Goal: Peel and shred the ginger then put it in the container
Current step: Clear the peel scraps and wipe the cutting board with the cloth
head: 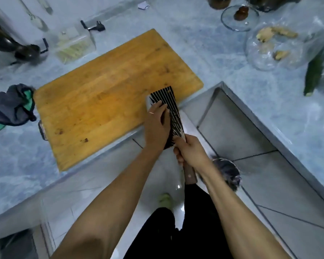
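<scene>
A dark ribbed cleaver hangs over the near right corner of the wooden cutting board. My right hand grips its wooden handle. My left hand lies flat along the side of the blade, fingers straight. A clear plastic container with pale ginger shreds inside stands beyond the board at the back left. Ginger pieces lie in a clear glass bowl at the back right.
A grey-green cloth lies left of the board. A glass lid sits at the back right, a green vegetable in a bag at the far right. A steel sink opens right of my hands. A peeler lies by the container.
</scene>
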Demonstrator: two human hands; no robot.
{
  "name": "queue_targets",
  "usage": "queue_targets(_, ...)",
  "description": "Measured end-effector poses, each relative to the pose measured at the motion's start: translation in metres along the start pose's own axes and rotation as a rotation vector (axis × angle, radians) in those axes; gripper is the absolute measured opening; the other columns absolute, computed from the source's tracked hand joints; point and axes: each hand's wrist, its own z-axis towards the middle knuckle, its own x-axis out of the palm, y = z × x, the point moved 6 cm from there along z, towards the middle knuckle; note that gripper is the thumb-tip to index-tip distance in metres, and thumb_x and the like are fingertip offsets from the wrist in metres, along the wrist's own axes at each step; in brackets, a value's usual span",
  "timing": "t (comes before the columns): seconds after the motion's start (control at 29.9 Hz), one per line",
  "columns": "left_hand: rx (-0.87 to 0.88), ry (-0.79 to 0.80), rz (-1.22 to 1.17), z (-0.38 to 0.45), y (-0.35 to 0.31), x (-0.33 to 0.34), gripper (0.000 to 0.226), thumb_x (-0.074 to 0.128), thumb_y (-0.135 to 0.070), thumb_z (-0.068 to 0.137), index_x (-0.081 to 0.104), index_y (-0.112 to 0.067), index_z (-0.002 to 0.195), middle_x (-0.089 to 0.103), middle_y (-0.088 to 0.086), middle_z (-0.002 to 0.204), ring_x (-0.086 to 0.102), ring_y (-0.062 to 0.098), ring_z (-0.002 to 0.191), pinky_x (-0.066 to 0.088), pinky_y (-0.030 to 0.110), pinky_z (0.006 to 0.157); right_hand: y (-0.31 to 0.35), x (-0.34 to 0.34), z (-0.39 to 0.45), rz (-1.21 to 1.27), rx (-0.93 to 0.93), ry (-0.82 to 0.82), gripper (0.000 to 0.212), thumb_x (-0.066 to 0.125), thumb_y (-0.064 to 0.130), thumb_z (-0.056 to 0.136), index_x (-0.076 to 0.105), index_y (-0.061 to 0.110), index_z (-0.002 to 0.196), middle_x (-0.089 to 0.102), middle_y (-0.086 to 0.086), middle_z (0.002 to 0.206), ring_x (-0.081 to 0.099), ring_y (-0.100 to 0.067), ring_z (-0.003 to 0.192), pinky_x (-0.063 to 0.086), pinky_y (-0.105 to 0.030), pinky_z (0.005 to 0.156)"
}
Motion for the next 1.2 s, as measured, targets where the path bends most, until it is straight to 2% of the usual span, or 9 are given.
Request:
queue_targets(0.17,0.05,0.136,-0.067,-0.08,-0.015,0.021,0.028,0.055,-0.019,0.1,0.067,-0.008,0.124,0.058,0.009,0.137,0.048,0.021,0.132,0.023,0.007,0.109,-0.06,-0.021,-0.068,0.124,0.089,-0.128,0.025,0.046,0.021,0.104,0.047,0.011,0.081,0.051,-0.009,0.059,0.039,-0.016,0.039,0.035,-0.022,0.037)
queue_targets(0.33,0.088,0.269,-0.105,-0.147,-0.039,0.055,0.028,0.055,-0.018,0.1,0.067,-0.008,0.122,0.059,0.009,0.136,0.049,0.022,0.132,0.036,0.031,0.112,-0.11,-0.051,-0.128,0.242,0.161,-0.224,0.028,0.042,0.015,0.103,0.041,0.013,0.075,0.048,-0.009,0.058,0.036,-0.016,0.037,0.033,-0.023,0.036)
queue_targets(0.63,0.125,0.452,-0.142,-0.255,-0.05,0.15,0.024,0.057,-0.013,0.098,0.071,-0.008,0.117,0.063,0.011,0.13,0.053,0.025,0.129,0.04,0.032,0.108,-0.208,-0.12,-0.184,0.319,0.26,-0.341,0.027,0.044,0.014,0.101,0.041,0.012,0.074,0.049,-0.009,0.059,0.036,-0.016,0.037,0.034,-0.023,0.038)
queue_targets(0.8,0.13,0.451,-0.152,-0.297,-0.039,0.223,0.022,0.06,-0.013,0.095,0.073,-0.006,0.112,0.067,0.013,0.122,0.061,0.025,0.118,0.045,0.033,0.104,-0.277,-0.171,-0.175,0.356,0.291,-0.358,0.029,0.045,0.016,0.101,0.043,0.013,0.072,0.05,-0.009,0.061,0.037,-0.014,0.038,0.035,-0.023,0.04)
queue_targets(0.84,0.127,0.457,-0.157,-0.305,-0.034,0.24,0.021,0.06,-0.011,0.094,0.073,-0.005,0.111,0.068,0.014,0.121,0.062,0.025,0.115,0.045,0.03,0.102,-0.293,-0.182,-0.17,0.351,0.295,-0.36,0.029,0.045,0.017,0.101,0.043,0.013,0.073,0.051,-0.009,0.061,0.038,-0.014,0.039,0.035,-0.023,0.04)
queue_targets(0.94,0.127,0.488,-0.162,-0.325,-0.013,0.291,0.021,0.061,-0.005,0.094,0.071,-0.001,0.111,0.068,0.017,0.119,0.064,0.026,0.109,0.037,0.007,0.096,-0.337,-0.21,-0.147,0.318,0.313,-0.357,0.027,0.045,0.018,0.1,0.044,0.014,0.073,0.052,-0.007,0.059,0.04,-0.013,0.04,0.038,-0.023,0.041)
queue_targets(0.97,0.123,0.493,-0.158,-0.328,-0.004,0.306,0.021,0.061,-0.005,0.094,0.071,0.0,0.112,0.068,0.017,0.118,0.064,0.026,0.108,0.035,0.006,0.095,-0.351,-0.217,-0.138,0.308,0.32,-0.355,0.027,0.045,0.018,0.1,0.045,0.014,0.073,0.053,-0.006,0.059,0.041,-0.013,0.04,0.038,-0.023,0.041)
queue_targets(1.14,0.119,0.489,-0.112,-0.328,0.048,0.372,0.022,0.06,-0.006,0.094,0.071,0.0,0.112,0.069,0.018,0.117,0.064,0.028,0.109,0.038,0.018,0.099,-0.405,-0.235,-0.082,0.322,0.321,-0.343,0.026,0.045,0.018,0.101,0.048,0.013,0.076,0.054,-0.007,0.06,0.042,-0.013,0.041,0.039,-0.023,0.041)
queue_targets(1.2,0.147,0.486,-0.091,-0.32,0.067,0.399,0.022,0.06,-0.008,0.095,0.071,0.0,0.112,0.069,0.018,0.116,0.065,0.028,0.107,0.037,0.014,0.096,-0.425,-0.242,-0.056,0.33,0.312,-0.346,0.025,0.045,0.019,0.102,0.049,0.012,0.079,0.054,-0.009,0.062,0.043,-0.013,0.042,0.039,-0.023,0.041)
